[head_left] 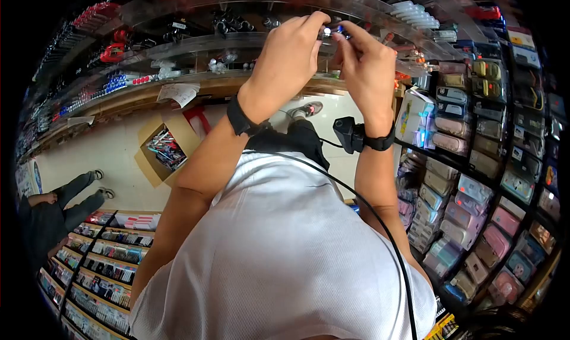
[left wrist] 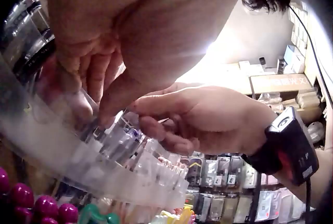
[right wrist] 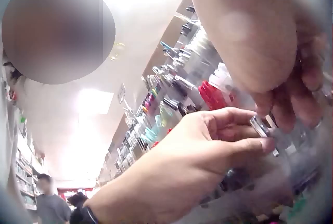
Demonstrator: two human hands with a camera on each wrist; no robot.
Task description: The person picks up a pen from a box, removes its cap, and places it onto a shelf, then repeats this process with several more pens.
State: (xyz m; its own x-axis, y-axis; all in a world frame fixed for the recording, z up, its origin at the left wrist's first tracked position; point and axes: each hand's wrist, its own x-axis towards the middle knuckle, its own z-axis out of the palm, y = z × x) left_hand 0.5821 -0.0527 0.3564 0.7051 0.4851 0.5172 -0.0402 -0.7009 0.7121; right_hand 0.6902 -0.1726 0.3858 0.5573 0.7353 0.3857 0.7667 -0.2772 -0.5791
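Note:
Both hands meet in front of the clear-walled display shelf. Thumb and fingers of my left hand (head_left: 289, 58) pinch a small shiny silver item (right wrist: 264, 134), which looks narrow and glossy in the right wrist view. My right hand (head_left: 369, 73) comes in from the other side, its thumb and forefinger closed at the item's far end, where a bit of blue shows in the head view. The fingers hide much of the item, and I cannot tell its kind. In the left wrist view the right hand (left wrist: 203, 120) has its fingertips right beside the left thumb.
Racks of pens (head_left: 119, 81) run along the shelf. Pouches and cases (head_left: 460, 111) hang at the right. An open cardboard box (head_left: 160, 147) of pens stands on the floor. A person (head_left: 50, 212) is at the left. Magenta beads (left wrist: 46, 206) sit low by the shelf.

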